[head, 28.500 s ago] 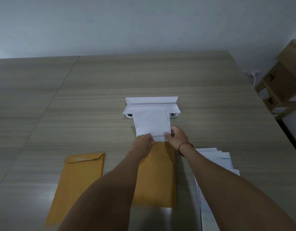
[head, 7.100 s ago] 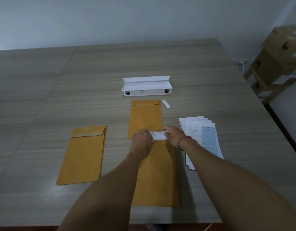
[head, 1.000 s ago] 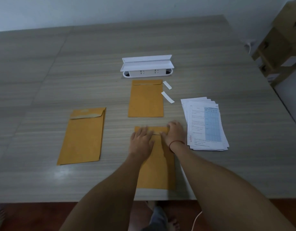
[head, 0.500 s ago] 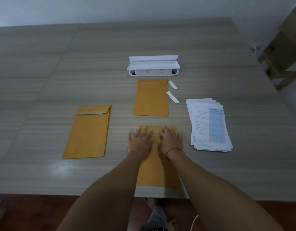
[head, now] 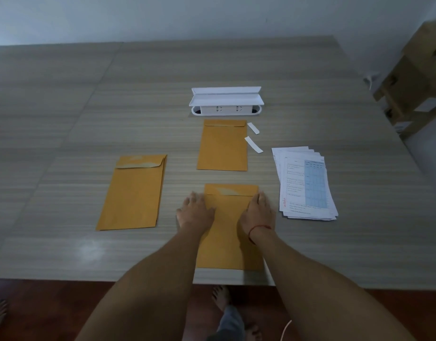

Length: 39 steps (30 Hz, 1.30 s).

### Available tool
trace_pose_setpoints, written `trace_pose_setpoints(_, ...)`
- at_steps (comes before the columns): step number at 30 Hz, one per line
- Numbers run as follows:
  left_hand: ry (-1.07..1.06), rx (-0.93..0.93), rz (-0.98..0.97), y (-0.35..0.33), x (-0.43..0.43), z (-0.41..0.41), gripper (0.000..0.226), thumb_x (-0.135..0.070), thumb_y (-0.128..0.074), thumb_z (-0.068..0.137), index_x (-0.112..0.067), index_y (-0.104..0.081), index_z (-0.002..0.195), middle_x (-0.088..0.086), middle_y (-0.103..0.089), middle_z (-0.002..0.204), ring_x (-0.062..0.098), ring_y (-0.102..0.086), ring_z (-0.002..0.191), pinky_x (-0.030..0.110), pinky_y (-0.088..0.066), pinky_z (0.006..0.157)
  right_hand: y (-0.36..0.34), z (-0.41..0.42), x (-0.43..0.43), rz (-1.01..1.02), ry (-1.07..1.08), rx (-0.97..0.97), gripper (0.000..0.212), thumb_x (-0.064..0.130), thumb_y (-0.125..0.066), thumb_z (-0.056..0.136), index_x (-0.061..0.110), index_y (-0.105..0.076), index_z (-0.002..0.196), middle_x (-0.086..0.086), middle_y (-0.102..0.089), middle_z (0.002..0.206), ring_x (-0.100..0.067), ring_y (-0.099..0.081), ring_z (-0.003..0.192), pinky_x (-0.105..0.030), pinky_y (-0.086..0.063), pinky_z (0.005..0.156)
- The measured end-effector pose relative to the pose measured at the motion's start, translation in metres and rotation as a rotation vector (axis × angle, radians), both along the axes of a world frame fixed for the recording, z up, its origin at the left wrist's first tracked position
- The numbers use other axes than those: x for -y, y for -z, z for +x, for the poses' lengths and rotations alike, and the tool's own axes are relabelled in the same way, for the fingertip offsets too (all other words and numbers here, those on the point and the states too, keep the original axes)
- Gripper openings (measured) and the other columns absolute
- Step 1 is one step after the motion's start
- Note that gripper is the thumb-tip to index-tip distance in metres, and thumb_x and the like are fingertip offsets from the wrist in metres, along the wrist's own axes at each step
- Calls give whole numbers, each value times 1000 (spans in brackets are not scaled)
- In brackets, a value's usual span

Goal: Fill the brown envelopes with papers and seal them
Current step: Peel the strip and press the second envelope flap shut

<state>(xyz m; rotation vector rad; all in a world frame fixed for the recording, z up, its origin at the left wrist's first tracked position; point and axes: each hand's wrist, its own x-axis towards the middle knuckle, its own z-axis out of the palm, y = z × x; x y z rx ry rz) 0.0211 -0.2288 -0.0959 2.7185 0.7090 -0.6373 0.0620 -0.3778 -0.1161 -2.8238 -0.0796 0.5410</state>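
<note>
Both hands lie flat with fingers straight, nothing being grasped: the left hand (head: 196,212) is pressed on the left long edge and the right hand (head: 257,212) on the right long edge of the near envelope (head: 228,217), just below its folded-down flap (head: 230,189). This envelope is laid lengthwise at the middle of the table (head: 64,119), its lower end close to the near table edge. It is judged light, thin and pliable, and likely to slide on the smooth top; it is best pinned under flat palms or taken by the long edges, with the flap crease rubbed down. The paper stack (head: 305,183) lies just beside the right hand, so little room is left there. A far envelope (head: 223,146), two white strips (head: 253,144) and a white socket box (head: 226,102) lie beyond; a left envelope (head: 133,193) lies near, with open table past it.
</note>
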Motion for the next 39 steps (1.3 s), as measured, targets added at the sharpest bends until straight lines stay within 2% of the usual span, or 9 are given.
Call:
trace_pose_setpoints(3,-136,117,-33,-6,11,-4,55,-47,-50,93,-10,-44,133,12,-40,137,29,-41,127,44,-43,102,-5,-1,-2,75,102,74,54,16,-47,94,7,-30,145,-14,-41,141,-29,-41,128,-38,-40,103)
trace_pose_setpoints(8,-425,86,-182,-3,22,-7,87,-48,-79,69,-9,-33,132,14,-45,130,30,-45,124,39,-43,101,-11,5,-4,283,513,-165,54,16,-63,86,12,-40,134,-14,-49,133,-35,-51,122,-41,-48,95)
trace_pose_setpoints(14,-618,152,-366,0,13,-7,77,-43,-87,59,-8,-48,115,10,-57,117,27,-56,109,38,-54,90,-15,18,-2,423,530,-303,38,17,-73,78,12,-61,114,-10,-65,120,-31,-63,109,-32,-51,85)
trace_pose_setpoints(16,-615,193,-393,-7,11,-1,71,-44,-86,62,-8,-51,113,11,-60,112,27,-59,103,40,-56,86,-19,25,-8,487,540,-302,41,18,-71,80,9,-60,118,-10,-65,119,-32,-63,107,-34,-52,85)
trace_pose_setpoints(22,-535,291,-289,-31,-10,45,77,-52,-74,73,-12,-44,130,14,-50,128,33,-48,122,46,-45,99,-40,68,-34,622,485,-267,50,12,-58,90,15,-43,138,-9,-56,130,-30,-55,118,-31,-44,82)
trace_pose_setpoints(26,-496,257,-289,-30,-32,93,76,-54,-62,82,-15,-35,141,16,-43,136,35,-40,129,48,-39,106,-43,112,-55,620,418,-221,43,5,-51,86,13,-54,129,-11,-62,122,-29,-60,105,-30,-47,77)
trace_pose_setpoints(30,-429,236,-252,-24,-47,143,80,-39,-56,89,-5,-15,150,18,-34,146,36,-33,136,45,-32,110,-38,157,-71,603,444,-194,45,-1,-45,85,5,-51,129,-11,-61,110,-28,-59,97,-30,-42,73)
trace_pose_setpoints(34,-400,258,-252,-23,-62,188,62,-28,-58,89,-5,-30,140,17,-39,139,34,-38,130,43,-35,109,-31,203,-91,530,440,-187,12,1,-46,85,11,-48,91,-5,-48,81,-21,-52,79,-30,-39,67)
trace_pose_setpoints(39,-356,272,-290,-11,-78,218,55,-25,-62,89,-7,-40,136,14,-44,136,30,-41,129,39,-35,107,-21,233,-110,503,499,-125,12,2,-48,81,13,-44,80,-4,-47,84,-17,-45,64,-25,-34,51)
